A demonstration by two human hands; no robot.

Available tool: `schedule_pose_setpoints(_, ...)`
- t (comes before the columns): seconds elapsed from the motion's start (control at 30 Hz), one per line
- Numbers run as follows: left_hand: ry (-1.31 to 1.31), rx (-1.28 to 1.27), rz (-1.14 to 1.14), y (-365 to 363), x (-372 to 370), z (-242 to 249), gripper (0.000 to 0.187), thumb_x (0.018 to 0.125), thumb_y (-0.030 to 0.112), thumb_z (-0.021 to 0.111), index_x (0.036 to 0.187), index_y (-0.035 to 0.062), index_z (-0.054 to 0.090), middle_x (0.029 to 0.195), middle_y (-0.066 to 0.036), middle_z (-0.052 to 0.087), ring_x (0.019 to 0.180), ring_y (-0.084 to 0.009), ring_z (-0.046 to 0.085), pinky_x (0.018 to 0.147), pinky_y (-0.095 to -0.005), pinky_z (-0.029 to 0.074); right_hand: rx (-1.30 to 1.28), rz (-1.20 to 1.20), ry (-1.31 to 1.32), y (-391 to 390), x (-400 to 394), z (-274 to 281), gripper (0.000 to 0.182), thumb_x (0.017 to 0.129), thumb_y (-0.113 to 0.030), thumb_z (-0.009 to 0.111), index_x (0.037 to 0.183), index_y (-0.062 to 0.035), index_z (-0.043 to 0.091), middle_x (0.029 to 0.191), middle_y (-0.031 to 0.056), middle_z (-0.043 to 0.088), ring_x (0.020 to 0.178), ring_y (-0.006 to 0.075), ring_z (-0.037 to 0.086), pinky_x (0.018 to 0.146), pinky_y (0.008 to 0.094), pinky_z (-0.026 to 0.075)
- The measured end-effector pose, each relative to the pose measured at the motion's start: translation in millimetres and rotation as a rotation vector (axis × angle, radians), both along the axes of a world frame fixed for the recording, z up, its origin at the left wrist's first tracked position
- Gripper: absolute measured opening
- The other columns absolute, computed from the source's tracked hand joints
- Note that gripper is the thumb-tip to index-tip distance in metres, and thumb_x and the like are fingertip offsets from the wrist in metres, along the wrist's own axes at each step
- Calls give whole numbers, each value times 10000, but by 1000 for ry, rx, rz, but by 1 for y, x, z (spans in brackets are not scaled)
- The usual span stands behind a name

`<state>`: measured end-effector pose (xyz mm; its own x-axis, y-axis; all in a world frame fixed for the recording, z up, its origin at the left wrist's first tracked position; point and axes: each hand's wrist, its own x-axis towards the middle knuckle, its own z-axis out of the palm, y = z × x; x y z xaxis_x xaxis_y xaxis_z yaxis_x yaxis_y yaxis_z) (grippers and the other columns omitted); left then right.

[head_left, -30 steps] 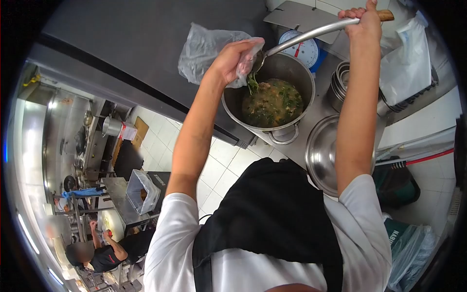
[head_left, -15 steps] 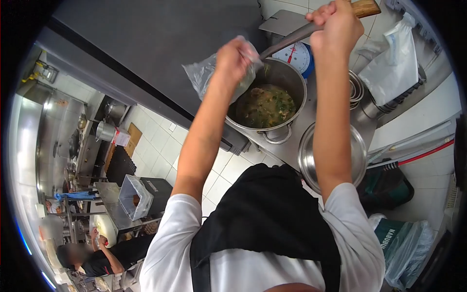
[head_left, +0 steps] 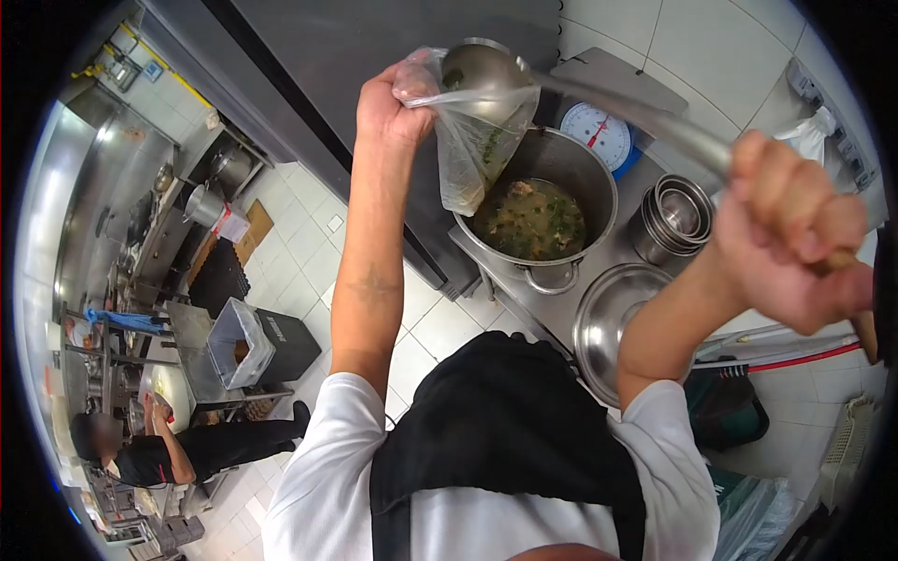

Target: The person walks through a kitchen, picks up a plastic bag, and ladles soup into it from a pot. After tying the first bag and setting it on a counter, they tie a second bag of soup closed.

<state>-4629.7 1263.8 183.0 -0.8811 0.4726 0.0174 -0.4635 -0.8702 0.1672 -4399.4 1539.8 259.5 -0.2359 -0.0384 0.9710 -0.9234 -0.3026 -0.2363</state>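
Head view: left hand (head_left: 385, 93) pinches the mouth of a plastic bag (head_left: 472, 140) above the soup pot (head_left: 538, 210) near the bench edge; right hand (head_left: 795, 248) has its fingers wrapped round the ladle (head_left: 486, 79) handle. Tipping too fast could spill hot soup past the bag.

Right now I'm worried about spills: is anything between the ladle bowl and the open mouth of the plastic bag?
Nothing visible does. The ladle sits right at the mouth of the plastic bag, which the left hand holds open above the pot. The right hand grips the ladle's handle end.
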Motion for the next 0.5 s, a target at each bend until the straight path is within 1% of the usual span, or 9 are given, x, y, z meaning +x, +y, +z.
schedule_pose_setpoints(0.03,40,-6,-27,-2,2,3,176,996,37,379,1050,-96,482,622,4,424,464,-78,409,385,-211,365,-40,-33,30,10,-3,9,502,1044,-522,385,719,-140,409,534,-29,310,455,116,276,519,369,376)
schedule_pose_setpoints(0.1,68,-6,-45,-9,4,8,175,999,42,380,1049,-89,484,623,2,431,468,-82,410,391,-211,365,-125,-102,90,27,-7,23,552,1060,-544,321,679,-153,402,483,-30,261,395,99,234,419,374,394)
schedule_pose_setpoints(0.17,85,27,-18,-14,5,16,180,1002,48,380,1057,-90,482,629,-1,442,465,-80,403,395,-212,363,-169,-140,122,33,-5,31,579,1068,-555,289,659,-160,398,458,-30,237,364,90,214,369,377,403)
schedule_pose_setpoints(0.23,125,29,-29,-28,10,24,187,1007,57,385,1064,-92,484,648,-9,452,487,-86,417,424,-219,386,-533,-154,91,36,5,36,603,1076,-534,293,602,-170,373,466,-48,224,379,99,198,407,307,344)
schedule_pose_setpoints(0.27,120,32,-32,-35,15,30,203,1015,68,380,1068,-99,482,663,-17,457,502,-95,428,439,-227,398,-521,-164,71,43,11,37,604,1077,-531,293,592,-177,358,475,-59,225,387,94,202,411,282,328)
schedule_pose_setpoints(0.37,126,47,-70,-53,35,39,241,1028,92,371,1082,-116,479,694,-30,466,529,-111,440,464,-240,415,-573,-168,25,59,17,20,597,1079,-525,284,596,-180,348,481,-62,228,398,88,217,413,286,331)
schedule_pose_setpoints(0.4,151,64,-97,-56,38,35,263,1035,104,365,1093,-126,477,709,-37,472,540,-118,442,474,-246,419,-453,-279,-52,75,20,7,596,1081,-520,274,596,-181,344,480,-59,227,406,101,232,416,305,342)
schedule_pose_setpoints(0.43,132,62,-107,-58,38,29,263,1035,104,365,1093,-126,477,709,-37,472,540,-118,442,474,-246,419,-454,-293,-68,72,16,-10,596,1081,-520,274,596,-181,344,480,-59,227,406,101,232,416,305,342)
schedule_pose_setpoints(0.5,133,157,-99,-59,39,16,298,1044,117,353,1110,-147,474,714,-42,472,536,-122,425,468,-249,406,-432,-345,-264,58,-1,-56,426,1031,-446,457,758,-122,417,577,-25,345,525,139,318,635,380,365)
